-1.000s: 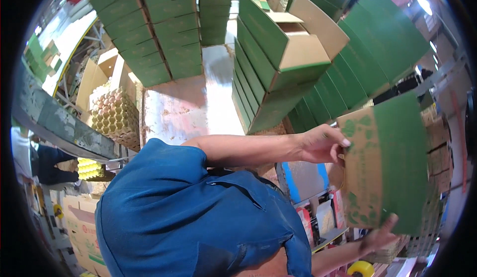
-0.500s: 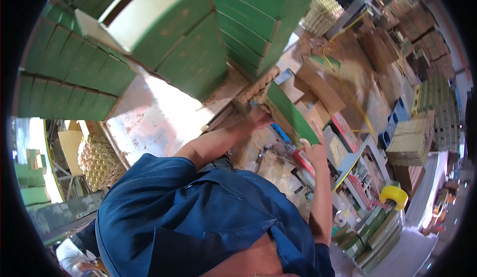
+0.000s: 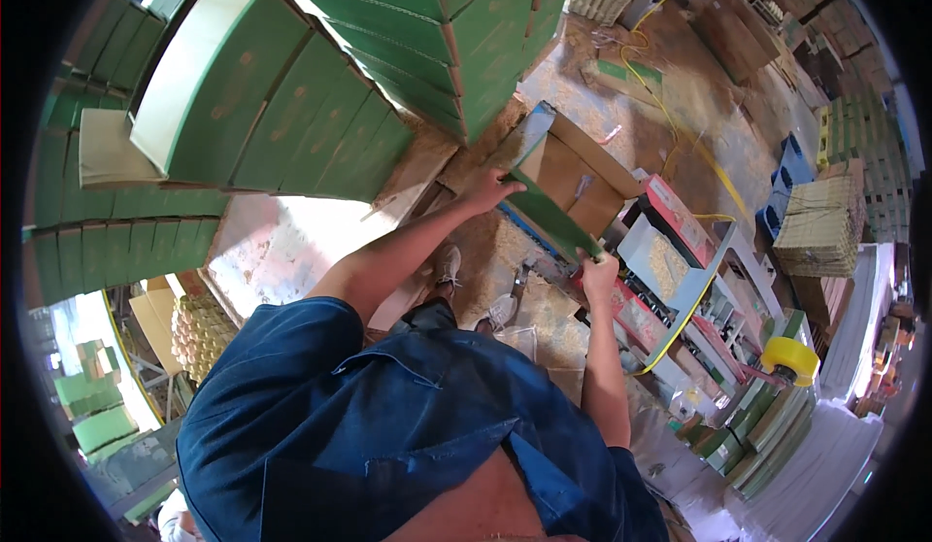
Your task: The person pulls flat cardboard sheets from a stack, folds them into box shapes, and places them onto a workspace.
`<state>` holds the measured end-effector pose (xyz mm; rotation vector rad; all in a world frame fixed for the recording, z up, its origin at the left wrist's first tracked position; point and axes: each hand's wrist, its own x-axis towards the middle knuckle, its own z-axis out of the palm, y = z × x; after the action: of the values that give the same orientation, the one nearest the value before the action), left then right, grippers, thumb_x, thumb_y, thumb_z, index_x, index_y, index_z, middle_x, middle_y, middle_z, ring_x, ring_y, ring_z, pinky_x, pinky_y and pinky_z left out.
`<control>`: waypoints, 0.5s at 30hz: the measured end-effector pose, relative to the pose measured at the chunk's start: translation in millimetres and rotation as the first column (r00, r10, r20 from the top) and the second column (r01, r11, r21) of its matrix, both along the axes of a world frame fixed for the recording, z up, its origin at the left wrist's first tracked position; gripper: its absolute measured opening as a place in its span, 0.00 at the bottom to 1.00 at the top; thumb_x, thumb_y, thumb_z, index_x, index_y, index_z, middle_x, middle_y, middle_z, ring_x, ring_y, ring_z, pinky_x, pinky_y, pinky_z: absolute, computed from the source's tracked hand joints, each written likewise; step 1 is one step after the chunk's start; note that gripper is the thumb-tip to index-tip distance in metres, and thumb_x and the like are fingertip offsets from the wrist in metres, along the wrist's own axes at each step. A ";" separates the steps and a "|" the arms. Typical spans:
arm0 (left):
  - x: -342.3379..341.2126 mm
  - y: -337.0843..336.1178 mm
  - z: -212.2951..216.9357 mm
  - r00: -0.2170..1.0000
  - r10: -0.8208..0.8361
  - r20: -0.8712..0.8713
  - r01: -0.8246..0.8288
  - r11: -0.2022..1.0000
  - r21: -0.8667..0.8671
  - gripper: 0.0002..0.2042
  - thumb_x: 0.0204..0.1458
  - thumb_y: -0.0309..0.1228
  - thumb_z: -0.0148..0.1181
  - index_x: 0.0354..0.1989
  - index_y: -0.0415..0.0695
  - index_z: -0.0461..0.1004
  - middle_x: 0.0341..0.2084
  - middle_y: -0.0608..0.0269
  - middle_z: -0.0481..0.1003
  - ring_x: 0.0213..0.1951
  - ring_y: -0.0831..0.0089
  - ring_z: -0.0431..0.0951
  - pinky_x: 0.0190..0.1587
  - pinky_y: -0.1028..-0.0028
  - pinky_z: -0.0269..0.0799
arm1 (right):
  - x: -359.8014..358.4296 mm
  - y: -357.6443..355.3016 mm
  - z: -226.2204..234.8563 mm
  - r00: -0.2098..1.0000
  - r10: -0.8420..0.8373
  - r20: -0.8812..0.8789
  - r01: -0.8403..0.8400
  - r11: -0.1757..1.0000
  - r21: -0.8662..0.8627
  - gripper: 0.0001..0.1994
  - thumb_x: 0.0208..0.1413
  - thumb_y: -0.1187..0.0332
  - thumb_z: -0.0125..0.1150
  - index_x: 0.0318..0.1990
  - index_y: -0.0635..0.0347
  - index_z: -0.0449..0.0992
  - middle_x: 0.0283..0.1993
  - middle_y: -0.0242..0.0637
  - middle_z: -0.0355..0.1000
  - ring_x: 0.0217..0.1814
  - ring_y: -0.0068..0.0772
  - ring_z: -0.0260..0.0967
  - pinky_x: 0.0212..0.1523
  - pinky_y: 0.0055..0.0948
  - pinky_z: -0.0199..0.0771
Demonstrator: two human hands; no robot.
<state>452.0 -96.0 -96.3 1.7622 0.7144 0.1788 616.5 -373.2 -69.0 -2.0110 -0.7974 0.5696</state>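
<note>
At the right of the centre of the head view, an open-topped cardboard carton with a green outer wall and plain brown interior [image 3: 587, 178] lies in front of the person, tilted diagonally across the view. The bare left hand [image 3: 487, 192] grasps the upper-left end of the green wall, with the fingers hooked over its edge. The bare right hand [image 3: 600, 276] grasps the lower-right end of the same wall, with the thumb along the edge. Both grips are closed on the carton; the surface under the carton cannot be determined.

Just beside the right hand is a low metal machine with red side panels [image 3: 680, 221]. Its grey tray with yellow edging [image 3: 650, 255] carries loose tan shavings. A bright yellow roll [image 3: 789, 360] is mounted near the machine's lower end, above a pile of flattened green cardboard cartons [image 3: 752, 435].

Beyond the machine stand a stack of beige moulded egg trays [image 3: 825, 214] and a blue slotted pallet [image 3: 780, 183]. Ahead and to the left, tall stacks of closed green cartons [image 3: 301, 105] border the work area. A yellow cord [image 3: 652, 95] runs across the dusty floor beyond the carton.
</note>
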 end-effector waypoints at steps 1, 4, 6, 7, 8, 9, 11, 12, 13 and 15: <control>13.9 -1.6 12.0 0.988 0.039 -0.147 -0.027 0.997 0.079 0.29 0.46 0.46 0.69 0.58 0.49 0.74 0.44 0.52 0.79 0.48 0.59 0.79 0.50 0.63 0.73 | 4.4 0.4 1.0 0.997 -0.082 0.007 0.082 0.993 -0.085 0.18 0.49 0.74 0.66 0.50 0.63 0.79 0.48 0.51 0.77 0.51 0.39 0.75 0.52 0.30 0.70; 29.8 -11.2 21.8 0.942 0.161 -0.294 -0.089 0.966 0.244 0.30 0.44 0.48 0.68 0.57 0.51 0.74 0.39 0.49 0.80 0.43 0.53 0.80 0.47 0.61 0.75 | 6.6 26.9 36.0 0.937 -0.286 0.202 0.315 0.941 -0.127 0.21 0.49 0.73 0.67 0.53 0.65 0.76 0.43 0.56 0.77 0.45 0.51 0.77 0.48 0.37 0.74; 37.3 -4.5 10.8 0.931 0.223 -0.288 -0.124 0.937 0.327 0.31 0.43 0.49 0.68 0.57 0.52 0.75 0.36 0.48 0.80 0.41 0.51 0.80 0.45 0.60 0.76 | 26.2 54.8 53.2 0.886 -0.265 0.380 0.225 0.963 0.146 0.24 0.49 0.73 0.66 0.57 0.65 0.73 0.57 0.53 0.72 0.60 0.54 0.68 0.64 0.41 0.65; 32.3 7.9 -2.6 0.946 0.251 -0.206 -0.153 0.904 0.400 0.31 0.42 0.48 0.69 0.57 0.54 0.75 0.36 0.48 0.80 0.41 0.52 0.80 0.44 0.60 0.76 | 33.6 80.1 78.6 0.776 -0.228 0.588 0.174 0.973 0.148 0.26 0.47 0.72 0.67 0.56 0.66 0.73 0.57 0.52 0.72 0.60 0.54 0.67 0.63 0.41 0.65; 27.6 6.5 -11.6 0.960 0.252 -0.120 -0.171 0.871 0.461 0.31 0.41 0.47 0.69 0.58 0.56 0.74 0.36 0.48 0.80 0.40 0.53 0.81 0.43 0.60 0.76 | 44.3 99.6 91.8 0.728 -0.213 0.651 0.137 0.977 0.166 0.26 0.44 0.72 0.69 0.55 0.64 0.73 0.57 0.54 0.71 0.60 0.54 0.67 0.62 0.43 0.65; 30.9 1.5 -9.8 0.970 0.206 -0.130 -0.128 0.885 0.447 0.31 0.41 0.47 0.69 0.58 0.56 0.74 0.36 0.48 0.80 0.40 0.53 0.81 0.43 0.60 0.76 | 55.9 112.5 87.7 0.782 -0.175 0.598 0.115 0.984 0.137 0.26 0.42 0.69 0.71 0.53 0.64 0.74 0.55 0.54 0.72 0.59 0.53 0.68 0.61 0.44 0.66; 51.2 1.7 6.9 0.922 0.216 -0.321 -0.079 0.917 0.392 0.31 0.41 0.46 0.69 0.59 0.58 0.74 0.35 0.48 0.80 0.39 0.54 0.81 0.42 0.60 0.75 | 84.4 134.8 77.8 0.866 -0.014 0.500 0.043 0.998 -0.045 0.28 0.40 0.62 0.73 0.51 0.63 0.75 0.51 0.54 0.73 0.56 0.52 0.70 0.59 0.45 0.67; 52.4 -2.0 10.2 0.924 0.189 -0.334 -0.048 0.920 0.388 0.31 0.41 0.46 0.69 0.59 0.58 0.74 0.35 0.48 0.80 0.39 0.54 0.81 0.42 0.60 0.75 | 84.3 140.3 72.1 0.900 0.116 0.420 -0.030 0.978 -0.205 0.30 0.38 0.58 0.74 0.51 0.62 0.75 0.49 0.53 0.73 0.55 0.51 0.71 0.59 0.46 0.67; 49.7 -3.1 12.2 0.923 0.198 -0.331 -0.066 0.927 0.370 0.31 0.41 0.46 0.69 0.58 0.58 0.74 0.35 0.48 0.80 0.39 0.54 0.80 0.42 0.60 0.75 | 71.1 146.6 75.8 0.914 0.176 0.365 -0.053 0.945 -0.323 0.32 0.37 0.55 0.74 0.52 0.62 0.75 0.50 0.52 0.73 0.55 0.50 0.71 0.59 0.46 0.67; 43.8 4.0 5.5 0.948 0.191 -0.253 -0.090 0.927 0.364 0.34 0.41 0.45 0.69 0.62 0.60 0.70 0.36 0.47 0.79 0.38 0.53 0.80 0.41 0.60 0.74 | 44.3 149.0 74.2 0.909 0.303 0.288 -0.146 0.875 -0.462 0.34 0.39 0.55 0.72 0.55 0.62 0.73 0.56 0.51 0.70 0.60 0.50 0.66 0.63 0.45 0.64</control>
<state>495.9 -92.0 -90.8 2.1012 1.0742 0.1586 660.7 -224.2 5.2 -2.4915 -1.2271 0.5615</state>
